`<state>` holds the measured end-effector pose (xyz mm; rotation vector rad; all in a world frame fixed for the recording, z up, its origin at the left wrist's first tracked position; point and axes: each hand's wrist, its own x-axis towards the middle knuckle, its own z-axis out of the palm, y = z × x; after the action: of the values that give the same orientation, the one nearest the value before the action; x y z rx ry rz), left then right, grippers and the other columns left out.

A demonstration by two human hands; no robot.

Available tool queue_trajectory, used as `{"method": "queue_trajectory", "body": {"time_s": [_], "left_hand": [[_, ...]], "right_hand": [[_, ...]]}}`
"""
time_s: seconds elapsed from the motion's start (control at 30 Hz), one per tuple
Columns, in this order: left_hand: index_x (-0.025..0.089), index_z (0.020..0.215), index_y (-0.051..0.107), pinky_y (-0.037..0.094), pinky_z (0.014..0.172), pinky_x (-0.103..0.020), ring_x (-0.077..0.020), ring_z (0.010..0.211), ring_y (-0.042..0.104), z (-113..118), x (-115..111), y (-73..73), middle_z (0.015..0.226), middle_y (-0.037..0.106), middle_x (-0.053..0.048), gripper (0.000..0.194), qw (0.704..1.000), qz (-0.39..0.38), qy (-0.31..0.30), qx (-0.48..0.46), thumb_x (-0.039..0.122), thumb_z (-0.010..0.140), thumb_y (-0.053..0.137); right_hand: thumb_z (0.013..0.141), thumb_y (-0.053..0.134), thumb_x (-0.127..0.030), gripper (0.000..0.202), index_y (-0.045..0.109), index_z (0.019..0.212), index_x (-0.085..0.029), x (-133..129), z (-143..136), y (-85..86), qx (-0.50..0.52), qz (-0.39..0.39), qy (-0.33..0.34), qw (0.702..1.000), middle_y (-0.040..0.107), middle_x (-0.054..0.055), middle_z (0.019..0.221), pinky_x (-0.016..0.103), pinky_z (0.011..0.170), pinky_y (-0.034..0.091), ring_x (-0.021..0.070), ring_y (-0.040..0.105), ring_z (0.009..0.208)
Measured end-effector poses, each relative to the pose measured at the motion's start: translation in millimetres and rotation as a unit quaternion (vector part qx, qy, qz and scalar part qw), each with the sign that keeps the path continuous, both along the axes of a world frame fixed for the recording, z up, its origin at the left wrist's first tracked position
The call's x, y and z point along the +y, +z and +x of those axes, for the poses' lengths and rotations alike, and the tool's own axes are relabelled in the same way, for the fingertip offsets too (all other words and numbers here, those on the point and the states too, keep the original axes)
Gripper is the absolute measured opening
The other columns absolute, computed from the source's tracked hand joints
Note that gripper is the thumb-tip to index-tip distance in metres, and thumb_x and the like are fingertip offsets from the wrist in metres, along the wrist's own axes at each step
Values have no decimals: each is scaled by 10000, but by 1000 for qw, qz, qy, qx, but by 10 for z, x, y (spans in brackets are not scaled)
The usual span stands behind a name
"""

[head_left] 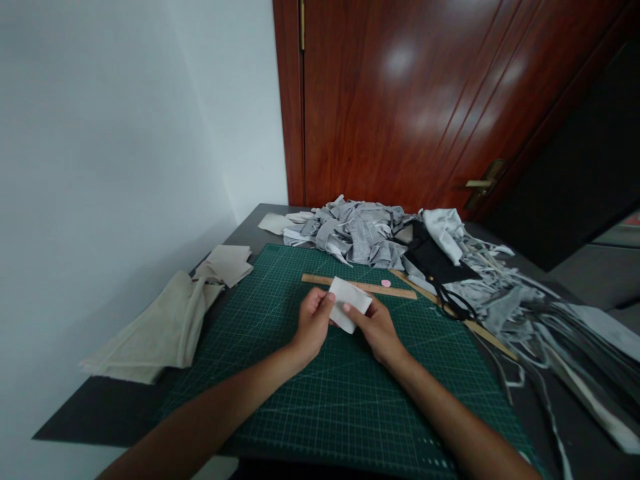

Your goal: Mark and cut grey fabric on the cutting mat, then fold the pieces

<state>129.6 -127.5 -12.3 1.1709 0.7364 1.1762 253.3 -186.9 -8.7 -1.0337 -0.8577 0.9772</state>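
Observation:
A small off-white piece of fabric, roughly square, is held above the green cutting mat. My left hand pinches its left edge, thumb on top. From the right, my right hand grips it with the thumb lying across its face; the fingers beneath are hidden. Just beyond the fabric a wooden ruler lies on the mat, partly covered by the piece. A pink piece of tailor's chalk rests by the ruler.
Grey fabric scraps are heaped at the back. Black-handled scissors and a long wooden stick lie right, beside tangled strips. Folded cream cloth and stacked fabric pieces sit left, near the white wall. Behind is a door.

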Motion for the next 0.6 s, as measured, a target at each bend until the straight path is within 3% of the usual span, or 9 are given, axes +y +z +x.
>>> {"method": "queue_trajectory", "body": {"time_s": [0.2, 0.43, 0.6], "left_hand": [[183, 764, 537, 533, 525, -278, -164, 628, 609, 9, -50, -6, 701, 622, -9, 522, 998, -39, -44, -2, 651, 713, 762], [175, 699, 556, 449, 566, -239, -126, 606, 537, 3, -10, -17, 637, 571, 18, 454, 998, -17, -49, 20, 578, 746, 761], [146, 806, 667, 452, 638, -251, -140, 683, 572, 2, 58, -17, 758, 668, -23, 372, 997, -8, -82, 10, 487, 731, 795]], "right_hand": [[707, 857, -498, 357, 746, 884, -209, 44, 137, -43, 96, -17, -32, 995, 773, 32, 839, 345, 709, 540, 206, 668, 718], [698, 849, -514, 353, 670, 723, -211, 33, 223, -11, 4, 2, -85, 996, 680, -14, 686, 295, 609, 462, 159, 561, 615], [698, 841, -522, 380, 641, 671, -200, 16, 265, -11, -43, -5, -96, 994, 622, -20, 621, 276, 550, 401, 144, 505, 577]]}}
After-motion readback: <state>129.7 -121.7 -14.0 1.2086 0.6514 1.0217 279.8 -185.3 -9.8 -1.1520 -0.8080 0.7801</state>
